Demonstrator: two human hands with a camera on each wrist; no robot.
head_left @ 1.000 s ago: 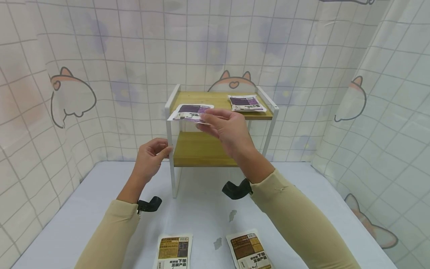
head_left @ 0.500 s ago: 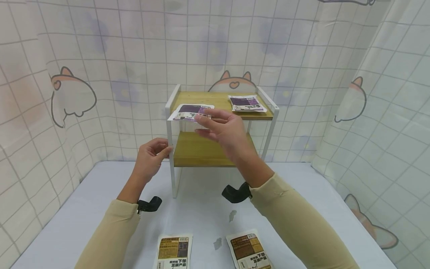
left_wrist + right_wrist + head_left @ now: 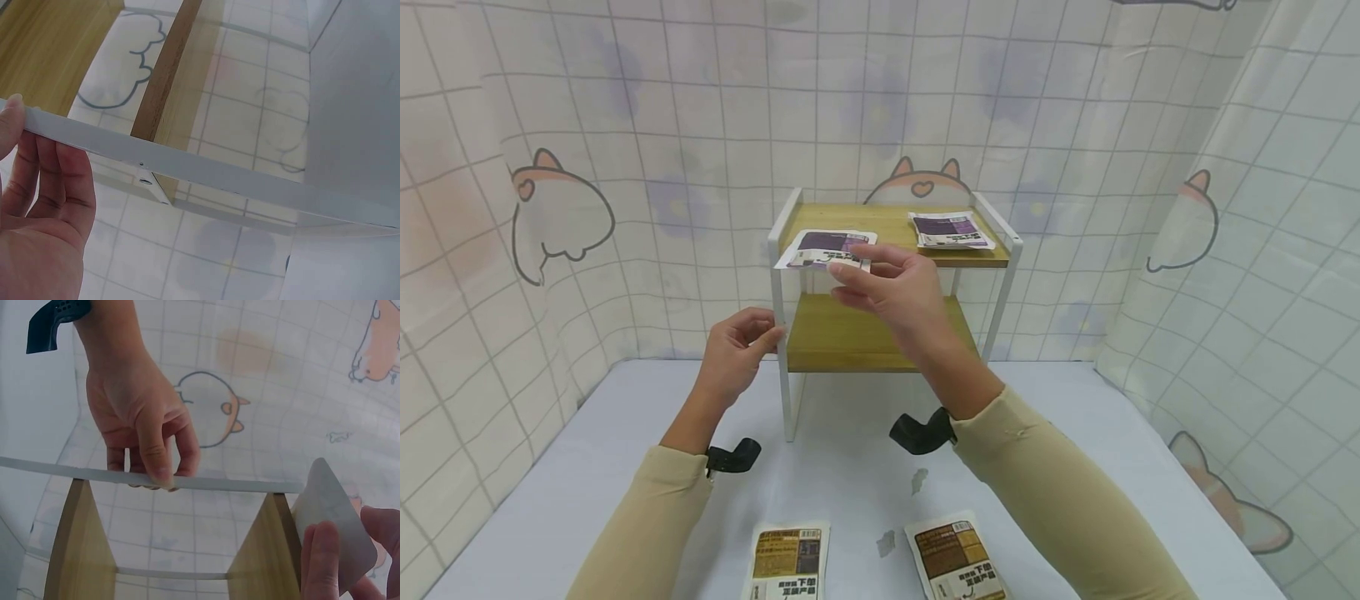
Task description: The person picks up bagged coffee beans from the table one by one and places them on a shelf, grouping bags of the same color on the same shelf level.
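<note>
A small two-tier rack with wooden boards [image 3: 865, 342] and white metal sides stands on the table. My left hand [image 3: 737, 354] grips its left front post [image 3: 219, 178], thumb on one side and fingers on the other, between the two boards. At the left front of the top board [image 3: 887, 218] lies a flat purple-and-white pouch [image 3: 820, 248], its near edge jutting past the board. My right hand [image 3: 906, 304] pinches this pouch by its right front corner; its pale underside [image 3: 334, 519] shows between thumb and fingers in the right wrist view.
Another purple-and-white pouch [image 3: 951, 230] lies at the right of the top board. Two brown-and-white pouches, one on the left [image 3: 788, 562] and one on the right [image 3: 957, 557], lie on the table near me. A grid-patterned curtain [image 3: 700, 125] hangs behind and on both sides.
My right hand has shifted slightly left and its thumb has slid along the pouch's front edge. The pouch has barely moved; my left hand stays on the post.
</note>
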